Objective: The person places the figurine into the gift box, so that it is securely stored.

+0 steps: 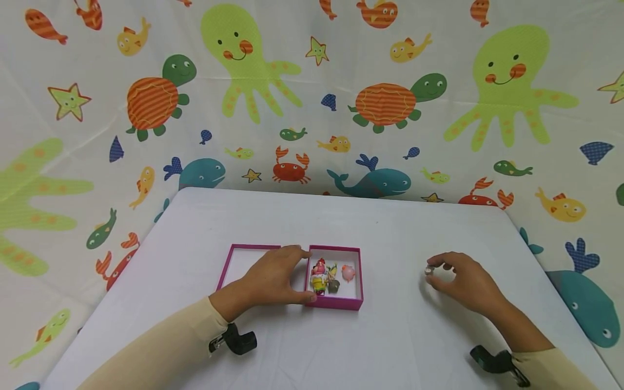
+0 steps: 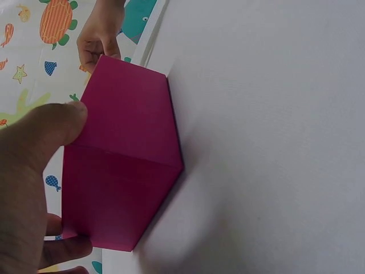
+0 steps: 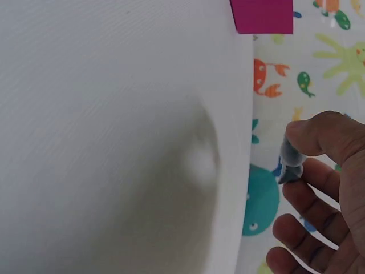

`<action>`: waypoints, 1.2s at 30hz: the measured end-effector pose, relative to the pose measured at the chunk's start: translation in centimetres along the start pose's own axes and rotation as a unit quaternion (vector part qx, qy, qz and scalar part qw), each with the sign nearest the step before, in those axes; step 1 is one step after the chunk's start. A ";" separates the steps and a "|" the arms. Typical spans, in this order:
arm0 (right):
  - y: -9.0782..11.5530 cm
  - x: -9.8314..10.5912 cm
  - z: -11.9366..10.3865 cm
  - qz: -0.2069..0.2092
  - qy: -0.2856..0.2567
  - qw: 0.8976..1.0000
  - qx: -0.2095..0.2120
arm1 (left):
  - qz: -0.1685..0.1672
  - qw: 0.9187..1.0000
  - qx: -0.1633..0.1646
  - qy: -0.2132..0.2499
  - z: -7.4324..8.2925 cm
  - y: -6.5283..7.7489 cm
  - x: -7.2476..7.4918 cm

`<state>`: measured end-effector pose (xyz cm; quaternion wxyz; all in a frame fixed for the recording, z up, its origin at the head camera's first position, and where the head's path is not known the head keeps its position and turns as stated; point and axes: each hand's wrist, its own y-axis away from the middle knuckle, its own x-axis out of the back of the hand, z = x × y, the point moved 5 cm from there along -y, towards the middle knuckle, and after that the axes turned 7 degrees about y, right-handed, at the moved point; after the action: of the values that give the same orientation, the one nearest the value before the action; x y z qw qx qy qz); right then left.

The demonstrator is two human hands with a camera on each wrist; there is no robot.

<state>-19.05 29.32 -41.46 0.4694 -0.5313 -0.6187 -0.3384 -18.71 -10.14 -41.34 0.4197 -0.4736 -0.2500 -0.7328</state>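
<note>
A small magenta box (image 1: 336,304) with a white inside sits on the white table. Inside lie a red-and-yellow figurine (image 1: 319,277), a small figure with a grey base (image 1: 333,285) and a pink piece (image 1: 348,272). My left hand (image 1: 273,276) grips the box by its left side, thumb at the front corner and fingers at the back one. Off to the right, my right hand (image 1: 463,281) pinches a tiny grey figurine (image 3: 291,157) between thumb and fingers, above the table; its exact kind I cannot tell.
Left of the box lies a second magenta-rimmed tray or lid (image 1: 253,246), partly hidden behind my left hand. Behind the white table (image 1: 390,346) hangs a curtain (image 1: 312,81) printed with sea animals.
</note>
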 end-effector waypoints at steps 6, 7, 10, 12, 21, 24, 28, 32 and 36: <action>-0.8 0.0 -1.5 -0.001 -0.001 1.000 0.012 | -0.004 1.000 0.005 0.004 0.0 0.0 0.0; -0.9 0.0 -1.7 -0.002 -0.002 1.000 0.014 | -0.004 1.000 0.006 0.005 0.0 0.0 0.0; -1.1 -0.1 -2.5 -0.003 -0.006 1.000 0.021 | -0.004 1.000 0.006 0.006 0.0 0.0 0.0; -1.3 -0.1 -2.9 -0.002 -0.008 1.000 0.029 | -0.004 1.000 0.006 0.008 -0.1 0.0 0.0; -2.0 -0.4 -5.3 -0.008 -0.015 0.998 0.058 | -0.006 1.000 0.012 0.017 -0.2 0.0 -0.2; -2.1 -0.6 -6.2 -0.010 -0.018 0.998 0.067 | -0.007 1.000 0.013 0.016 -0.2 0.0 -0.2; -2.3 -0.7 -7.3 -0.008 -0.025 0.997 0.079 | -0.010 1.000 0.015 0.016 -0.3 0.0 -0.3; -2.5 -0.9 -8.4 -0.006 -0.035 0.995 0.095 | -0.010 1.000 0.014 0.020 -0.3 0.0 -0.2; -2.6 -1.1 -9.4 -0.008 -0.042 0.993 0.107 | -0.009 1.000 0.015 0.021 -0.2 0.1 -0.2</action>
<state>-19.55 19.78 -39.13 0.4943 -0.4865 -0.6749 -0.2518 -18.73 -10.27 -41.59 0.4252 -0.4498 -0.2563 -0.7425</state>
